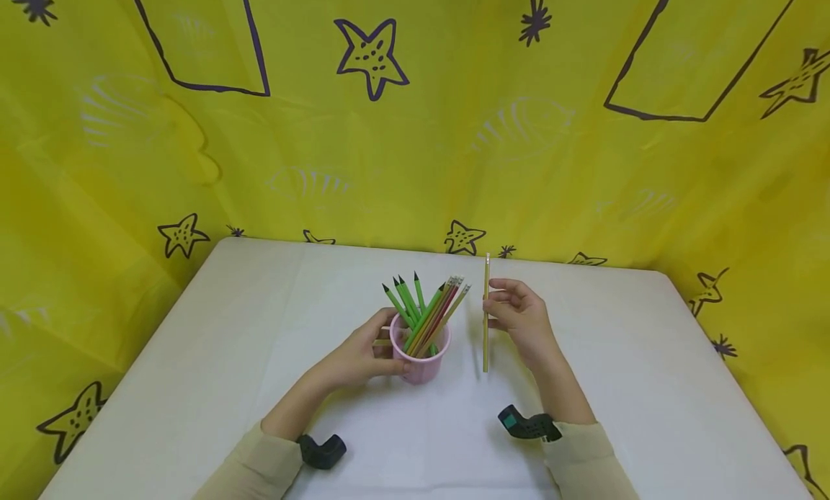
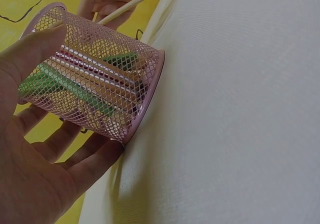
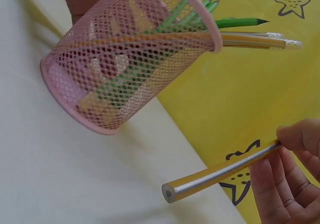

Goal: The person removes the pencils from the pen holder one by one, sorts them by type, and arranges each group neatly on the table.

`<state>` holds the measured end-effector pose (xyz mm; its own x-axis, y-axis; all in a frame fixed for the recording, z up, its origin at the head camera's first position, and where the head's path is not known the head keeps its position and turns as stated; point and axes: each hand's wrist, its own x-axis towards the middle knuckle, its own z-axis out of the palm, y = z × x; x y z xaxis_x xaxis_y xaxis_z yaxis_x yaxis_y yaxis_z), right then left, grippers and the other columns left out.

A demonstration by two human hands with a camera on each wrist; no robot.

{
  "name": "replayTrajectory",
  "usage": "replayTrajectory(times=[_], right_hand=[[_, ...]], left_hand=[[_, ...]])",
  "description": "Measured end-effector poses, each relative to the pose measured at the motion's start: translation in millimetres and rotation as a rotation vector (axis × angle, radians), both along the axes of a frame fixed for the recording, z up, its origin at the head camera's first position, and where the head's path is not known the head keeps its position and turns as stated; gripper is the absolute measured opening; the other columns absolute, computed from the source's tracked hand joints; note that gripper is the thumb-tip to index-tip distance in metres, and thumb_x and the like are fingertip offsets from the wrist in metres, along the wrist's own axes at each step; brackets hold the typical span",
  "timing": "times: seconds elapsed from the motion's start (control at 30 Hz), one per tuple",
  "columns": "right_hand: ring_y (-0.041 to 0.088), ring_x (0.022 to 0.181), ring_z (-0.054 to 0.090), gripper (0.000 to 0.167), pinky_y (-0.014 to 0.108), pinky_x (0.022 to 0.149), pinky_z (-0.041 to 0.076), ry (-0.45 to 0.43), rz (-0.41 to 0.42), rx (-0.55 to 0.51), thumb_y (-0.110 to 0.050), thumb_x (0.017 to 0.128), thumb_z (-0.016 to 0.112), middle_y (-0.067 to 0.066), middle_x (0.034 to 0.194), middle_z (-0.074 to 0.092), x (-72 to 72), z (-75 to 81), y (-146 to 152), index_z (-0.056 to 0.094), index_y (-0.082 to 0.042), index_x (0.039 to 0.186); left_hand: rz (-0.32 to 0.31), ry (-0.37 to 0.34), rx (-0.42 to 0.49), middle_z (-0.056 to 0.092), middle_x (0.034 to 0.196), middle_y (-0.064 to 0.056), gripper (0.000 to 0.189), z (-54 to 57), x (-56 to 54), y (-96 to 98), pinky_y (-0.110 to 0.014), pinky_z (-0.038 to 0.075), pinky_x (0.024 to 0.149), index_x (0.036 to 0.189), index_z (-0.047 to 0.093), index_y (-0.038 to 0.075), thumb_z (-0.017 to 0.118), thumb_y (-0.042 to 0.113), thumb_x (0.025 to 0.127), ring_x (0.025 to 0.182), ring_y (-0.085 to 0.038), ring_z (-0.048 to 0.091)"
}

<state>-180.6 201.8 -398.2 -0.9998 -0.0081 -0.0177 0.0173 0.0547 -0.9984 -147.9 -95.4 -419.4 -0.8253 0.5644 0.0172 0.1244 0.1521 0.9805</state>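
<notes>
My left hand [image 1: 355,354] grips a pink mesh pencil cup [image 1: 423,372], thumb at the near side and fingers round the left. Inside lean several green pencils [image 1: 397,307], dark points up, and several yellow and red pencils [image 1: 447,302] with eraser ends up. To the right of the cup, my right hand [image 1: 524,318] pinches a single yellow pencil [image 1: 485,345] between thumb and fingers. That pencil stands nearly upright, eraser end on top; its flat, unsharpened lower end shows in the right wrist view. The left wrist view shows the base of the cup [image 2: 159,69] close against the white tabletop.
A white-covered table [image 1: 648,370] spreads around both hands. Behind it and at both sides hangs a yellow cloth [image 1: 415,147] with drawn stars and fish. Black wrist devices [image 1: 322,452] sit on both sleeves.
</notes>
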Motion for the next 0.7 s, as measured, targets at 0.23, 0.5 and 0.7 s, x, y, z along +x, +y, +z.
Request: replayTrajectory(times=[0.23,0.5,0.7], right_hand=[[0.008,0.079,0.067,0.04,0.028,0.07,0.062,-0.04,0.002,0.077,-0.002,0.093,0.067,0.003,0.096,0.064,-4.6,-13.6,-1,0.055,0.0,0.13],[0.014,0.079,0.067,0.037,0.029,0.07,0.062,-0.083,-0.032,0.177,-0.006,0.093,0.068,0.012,0.104,0.063,-5.9,-21.0,-5,0.058,-0.005,0.128],[0.016,0.077,0.066,0.037,0.026,0.068,0.061,-0.107,-0.051,0.242,-0.008,0.091,0.071,0.014,0.103,0.065,-4.0,-22.7,-10,0.06,-0.006,0.126]], left_hand=[[0.005,-0.006,-0.007,0.049,0.142,-0.014,0.079,2.6,0.7,0.5,-0.042,0.053,0.101,0.147,0.034,0.014,0.081,0.01,0.083,0.125,-0.034,0.055],[-0.005,0.014,0.001,0.048,0.141,-0.013,0.079,2.1,-0.6,1.2,-0.04,0.051,0.103,0.147,0.034,0.013,0.08,0.009,0.083,0.125,-0.032,0.053],[-0.001,0.011,-0.008,0.047,0.143,-0.013,0.08,1.2,-0.3,0.7,-0.04,0.052,0.102,0.147,0.034,0.014,0.081,0.009,0.083,0.125,-0.033,0.054]])
